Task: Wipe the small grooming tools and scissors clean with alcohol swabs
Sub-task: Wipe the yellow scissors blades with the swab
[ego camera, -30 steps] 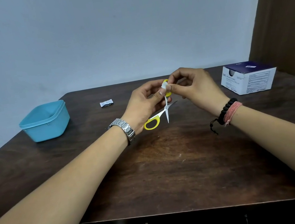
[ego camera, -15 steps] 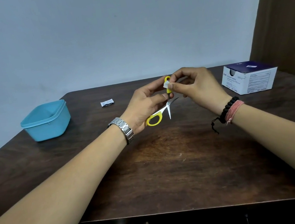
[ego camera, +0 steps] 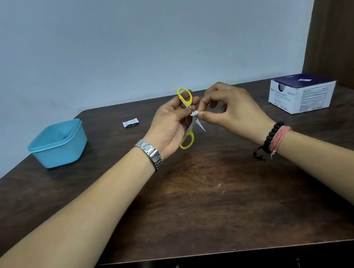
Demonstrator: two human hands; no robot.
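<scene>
Scissors [ego camera: 188, 118] held above surface [ego camera: 203, 198], blades spread so swab [ego camera: 195, 113] reaches pivot; left hand [ego camera: 170, 125] grip closed on handles, right hand [ego camera: 229, 108] fingertips pinching swab against blade.

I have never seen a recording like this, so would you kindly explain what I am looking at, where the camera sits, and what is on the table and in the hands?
There is no machine here: a person works with two bare hands, filmed by one wide-angle camera worn on the head, looking forward and down.

The left hand, with a metal watch on its wrist, holds small yellow-handled scissors with the blades opened. The right hand, wearing bracelets, pinches a small white swab in its fingers against the scissors near the pivot.

On the dark wooden table lie a light blue plastic tub at the left, a small white packet beyond the left hand, and a blue-and-white box at the right. Its print is too small to read.
</scene>
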